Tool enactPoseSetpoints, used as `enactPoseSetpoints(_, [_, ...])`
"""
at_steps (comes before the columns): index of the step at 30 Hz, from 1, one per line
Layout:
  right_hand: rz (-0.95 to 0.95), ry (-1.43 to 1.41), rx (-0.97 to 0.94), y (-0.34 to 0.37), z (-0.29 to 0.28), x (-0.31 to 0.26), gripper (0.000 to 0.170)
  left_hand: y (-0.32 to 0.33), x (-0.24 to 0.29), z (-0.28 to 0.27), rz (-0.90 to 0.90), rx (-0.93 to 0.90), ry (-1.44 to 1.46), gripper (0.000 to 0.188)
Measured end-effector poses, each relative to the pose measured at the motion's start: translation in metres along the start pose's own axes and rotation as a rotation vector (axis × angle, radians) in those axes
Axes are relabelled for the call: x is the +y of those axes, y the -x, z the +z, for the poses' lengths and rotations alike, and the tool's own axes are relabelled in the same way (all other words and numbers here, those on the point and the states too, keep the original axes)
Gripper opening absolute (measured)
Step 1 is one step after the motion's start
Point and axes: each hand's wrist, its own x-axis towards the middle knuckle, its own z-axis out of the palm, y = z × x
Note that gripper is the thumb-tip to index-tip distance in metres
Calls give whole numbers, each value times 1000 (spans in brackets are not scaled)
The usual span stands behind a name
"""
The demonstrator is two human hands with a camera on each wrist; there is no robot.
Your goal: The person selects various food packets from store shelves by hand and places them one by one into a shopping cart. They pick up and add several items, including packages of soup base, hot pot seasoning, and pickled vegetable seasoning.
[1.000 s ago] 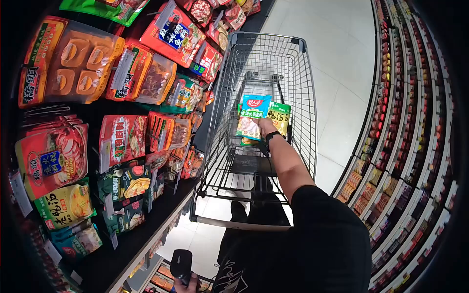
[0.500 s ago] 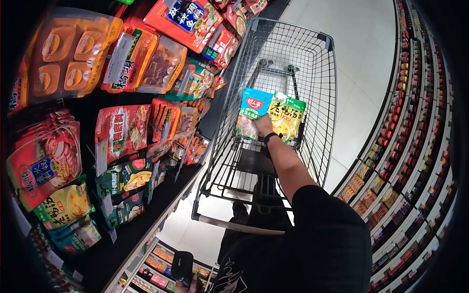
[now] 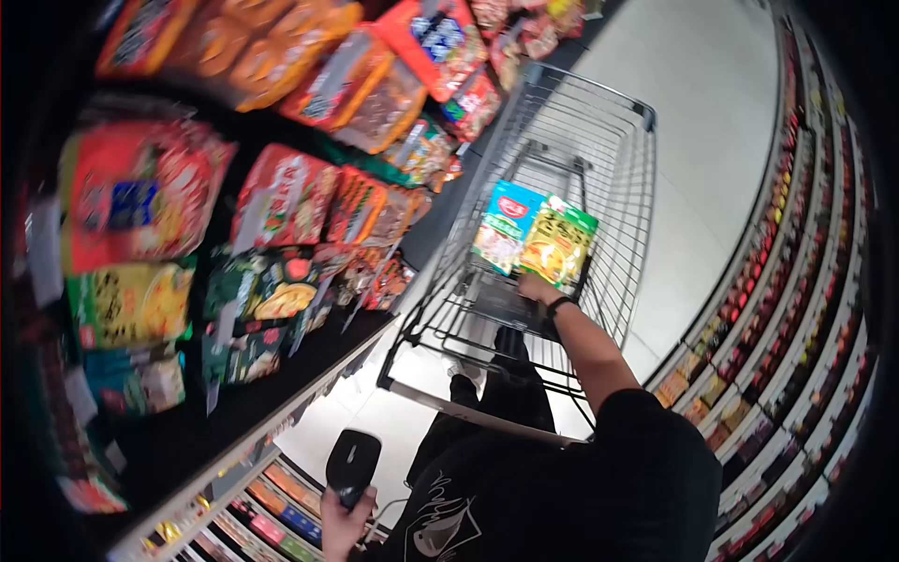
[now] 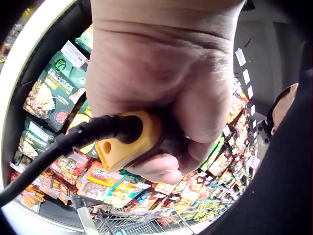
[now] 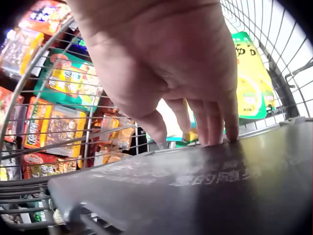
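My left hand (image 3: pixel 346 518) grips a black handheld device (image 3: pixel 354 459) low in the head view; the left wrist view shows its yellow part (image 4: pixel 131 143) and a black cable (image 4: pixel 73 139) within the curled fingers of that hand (image 4: pixel 161 73). My right hand (image 3: pixel 537 288) is inside the cart with no packet in its grip. Its fingers (image 5: pixel 211 120) hang down behind the dark printed panel (image 5: pixel 195 181); whether they touch it I cannot tell. A blue packet (image 3: pixel 507 225) and a yellow-green packet (image 3: pixel 559 240) lie side by side just beyond it.
The wire shopping cart (image 3: pixel 642 187) stands before me. Red, orange and green packets (image 3: pixel 150 192) fill the display at left, close to the cart's side. A long curved shelf of small goods (image 3: pixel 740 347) runs along the right, past the pale floor (image 3: pixel 712 178).
My right hand has let go of the blue packet and drawn back towards me. The blue packet rests beside the yellow-green one. The left hand with the device shows higher in the head view.
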Motion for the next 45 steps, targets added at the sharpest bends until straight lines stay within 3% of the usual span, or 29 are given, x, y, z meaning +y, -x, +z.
enactPoseSetpoints(1, [-93,66,2,-17,13,20,49,-1,6,-1,-27,21,27,26])
enactPoseSetpoints(2, [37,-74,-29,28,-30,-26,54,-3,9,-4,25,4,-27,25])
enactPoseSetpoints(4, [82,-183,-2,74,-72,-79,68,-5,8,-13,96,-4,-48,25])
enactPoseSetpoints(7, [-57,-191,193,80,-79,-92,59,-6,-20,-27,195,9,78,25])
enactPoseSetpoints(13, [-104,-284,318,147,-108,-176,58,10,-61,-60,280,24,236,25])
enactPoseSetpoints(18, [-241,-256,310,202,-100,-272,57,32,-122,-91,398,96,370,23])
enactPoseSetpoints(22, [-473,-164,340,215,-89,-362,56,55,-180,-114,397,173,487,24])
enactPoseSetpoints(26, [-632,-117,291,263,-79,-495,52,68,-235,-127,416,287,622,19])
enactPoseSetpoints(33, [-1095,-339,321,351,-52,-695,47,79,-307,-154,419,302,764,22])
enactPoseSetpoints(37, [-1299,-457,430,411,-46,-786,55,82,-327,-166,419,298,753,21])
enactPoseSetpoints(40, [-1394,-421,484,431,-45,-837,59,81,-341,-167,430,299,776,23])
enactPoseSetpoints(45, [-1350,-372,489,443,-41,-894,74,79,-355,-161,463,318,830,22])
